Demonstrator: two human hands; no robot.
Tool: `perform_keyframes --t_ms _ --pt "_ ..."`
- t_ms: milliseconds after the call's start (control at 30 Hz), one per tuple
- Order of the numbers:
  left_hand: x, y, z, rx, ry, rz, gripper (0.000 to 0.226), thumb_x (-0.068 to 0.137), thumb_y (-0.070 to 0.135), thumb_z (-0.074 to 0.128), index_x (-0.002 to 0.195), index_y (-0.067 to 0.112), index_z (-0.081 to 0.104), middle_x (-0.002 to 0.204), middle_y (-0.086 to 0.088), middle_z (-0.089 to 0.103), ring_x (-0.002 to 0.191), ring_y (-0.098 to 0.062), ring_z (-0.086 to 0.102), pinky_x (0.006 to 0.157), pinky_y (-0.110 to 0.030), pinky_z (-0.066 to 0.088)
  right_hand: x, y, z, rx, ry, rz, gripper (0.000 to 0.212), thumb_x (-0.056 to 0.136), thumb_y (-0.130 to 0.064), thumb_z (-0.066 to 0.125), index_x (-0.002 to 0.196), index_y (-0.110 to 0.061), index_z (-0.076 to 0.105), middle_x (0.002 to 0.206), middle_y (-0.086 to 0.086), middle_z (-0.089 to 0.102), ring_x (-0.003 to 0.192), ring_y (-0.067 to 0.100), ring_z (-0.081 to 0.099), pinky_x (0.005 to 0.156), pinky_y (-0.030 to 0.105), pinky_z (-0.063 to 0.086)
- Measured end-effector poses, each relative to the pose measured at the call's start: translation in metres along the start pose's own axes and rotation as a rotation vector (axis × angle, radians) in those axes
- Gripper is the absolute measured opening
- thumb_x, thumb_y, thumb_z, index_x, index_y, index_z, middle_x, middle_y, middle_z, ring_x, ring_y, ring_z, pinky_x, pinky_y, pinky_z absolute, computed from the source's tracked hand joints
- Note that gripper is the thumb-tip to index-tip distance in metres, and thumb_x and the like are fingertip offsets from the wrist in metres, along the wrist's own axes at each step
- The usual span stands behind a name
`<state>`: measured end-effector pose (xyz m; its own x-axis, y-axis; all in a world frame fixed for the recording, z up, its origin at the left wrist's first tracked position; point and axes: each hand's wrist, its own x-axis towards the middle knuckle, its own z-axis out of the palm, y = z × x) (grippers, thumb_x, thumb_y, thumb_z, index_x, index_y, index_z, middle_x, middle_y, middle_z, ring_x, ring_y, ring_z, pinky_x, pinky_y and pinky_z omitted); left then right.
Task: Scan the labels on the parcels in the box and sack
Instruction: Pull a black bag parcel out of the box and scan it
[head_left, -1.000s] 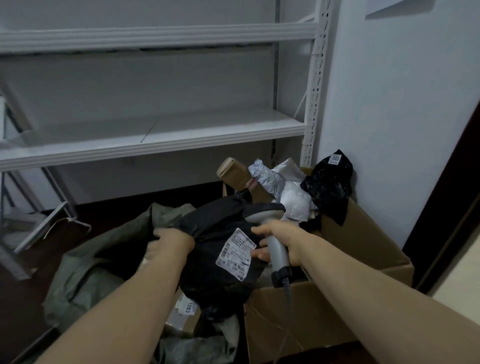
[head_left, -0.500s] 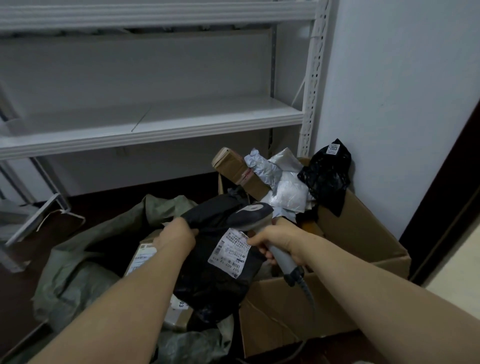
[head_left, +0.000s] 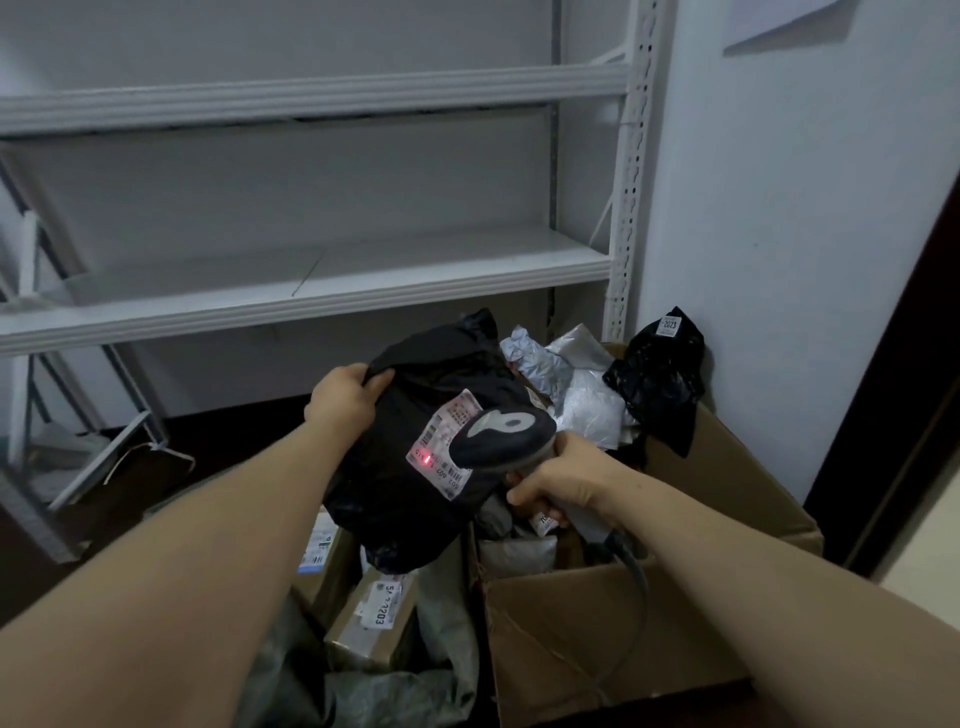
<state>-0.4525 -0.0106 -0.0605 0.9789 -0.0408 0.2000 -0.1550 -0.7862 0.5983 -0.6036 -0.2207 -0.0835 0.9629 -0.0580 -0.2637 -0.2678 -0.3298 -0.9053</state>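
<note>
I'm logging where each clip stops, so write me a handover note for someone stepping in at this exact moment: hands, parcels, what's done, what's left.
Left hand: grips the top edge of the black bag parcel, held up above the sack.
Right hand: holds the scanner, its head over the parcel's label.
A red scan dot shows on the label; whether it registered cannot be told.
Sack: at least two labelled brown boxes lie in it.
Cardboard box: silver parcels and another black bag are piled in it.
Left: set this parcel aside, then scan the rest.
</note>
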Motion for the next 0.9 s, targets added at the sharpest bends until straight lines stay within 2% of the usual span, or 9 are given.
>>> perform_keyframes --t_ms 167,333,467,600,667,733,800,900 --pt "-0.005 0.008 -0.012 0.007 0.007 0.015 0.039 0.096 0.042 0.050 0.099 0.005 0.064 0.100 -0.019 0.065 0.100 -0.035 0.059 0.084 -0.036 0.044 -0.010 -0.011 -0.002 -0.036 0.059 -0.062 0.020 0.071 0.007 0.066 0.064 -0.006 0.053 0.059 0.013 0.049 0.042 0.018 0.042 0.043 0.022 0.034" --pt "-0.007 0.011 -0.023 -0.007 0.012 0.013 0.039 0.095 0.042 0.051 0.101 0.006 0.064 0.100 -0.018 0.065 0.100 -0.034 0.060 0.085 -0.037 0.044 -0.013 -0.018 -0.001 -0.018 0.068 -0.087 0.015 0.068 0.008 0.068 0.069 -0.003 0.058 0.071 0.020 0.053 0.065 0.029 0.048 0.061 0.039 0.040" --pt "-0.008 0.012 -0.028 -0.010 0.027 0.012 0.041 0.095 0.042 0.050 0.102 0.005 0.064 0.100 -0.018 0.065 0.099 -0.034 0.060 0.084 -0.037 0.044 -0.017 -0.022 -0.001 -0.019 0.073 -0.098 0.016 0.068 0.008 0.069 0.067 -0.004 0.059 0.071 0.020 0.053 0.066 0.029 0.048 0.062 0.040 0.041" --pt "-0.008 0.012 -0.030 -0.011 0.032 0.009 0.038 0.095 0.042 0.050 0.098 0.006 0.063 0.095 -0.017 0.063 0.097 -0.034 0.059 0.083 -0.036 0.043 -0.021 -0.025 0.000 -0.011 0.078 -0.090 0.016 0.069 0.009 0.068 0.081 0.000 0.063 0.075 0.021 0.055 0.069 0.029 0.050 0.064 0.039 0.042" --pt "-0.009 0.011 -0.031 -0.016 0.026 0.008 0.036 0.095 0.042 0.050 0.091 0.009 0.061 0.089 -0.014 0.060 0.096 -0.033 0.059 0.082 -0.036 0.043 -0.022 -0.027 0.001 -0.015 0.089 -0.093 0.019 0.069 0.010 0.068 0.088 0.009 0.064 0.079 0.023 0.057 0.072 0.029 0.051 0.066 0.039 0.043" --pt "-0.009 0.011 -0.032 -0.024 0.018 0.006 0.035 0.096 0.042 0.050 0.091 0.009 0.061 0.087 -0.012 0.060 0.095 -0.033 0.059 0.083 -0.036 0.043 -0.023 -0.029 0.002 -0.015 0.102 -0.101 0.034 0.068 0.011 0.069 0.100 0.018 0.061 0.089 0.032 0.063 0.076 0.030 0.054 0.070 0.039 0.046" --pt "-0.009 0.011 -0.032 -0.032 0.028 0.007 0.037 0.095 0.043 0.050 0.094 0.008 0.063 0.088 -0.012 0.060 0.096 -0.033 0.059 0.085 -0.037 0.044 -0.024 -0.031 0.002 -0.030 0.105 -0.114 0.040 0.069 0.010 0.070 0.107 0.017 0.059 0.101 0.036 0.064 0.080 0.034 0.059 0.075 0.041 0.050" --pt "-0.011 0.010 -0.034 -0.037 0.030 0.000 0.035 0.095 0.042 0.050 0.092 0.009 0.062 0.087 -0.011 0.059 0.096 -0.033 0.059 0.086 -0.037 0.043 -0.027 -0.034 0.004 -0.053 0.093 -0.117 0.038 0.070 0.009 0.070 0.106 0.017 0.060 0.088 0.025 0.062 0.079 0.031 0.057 0.074 0.040 0.049"
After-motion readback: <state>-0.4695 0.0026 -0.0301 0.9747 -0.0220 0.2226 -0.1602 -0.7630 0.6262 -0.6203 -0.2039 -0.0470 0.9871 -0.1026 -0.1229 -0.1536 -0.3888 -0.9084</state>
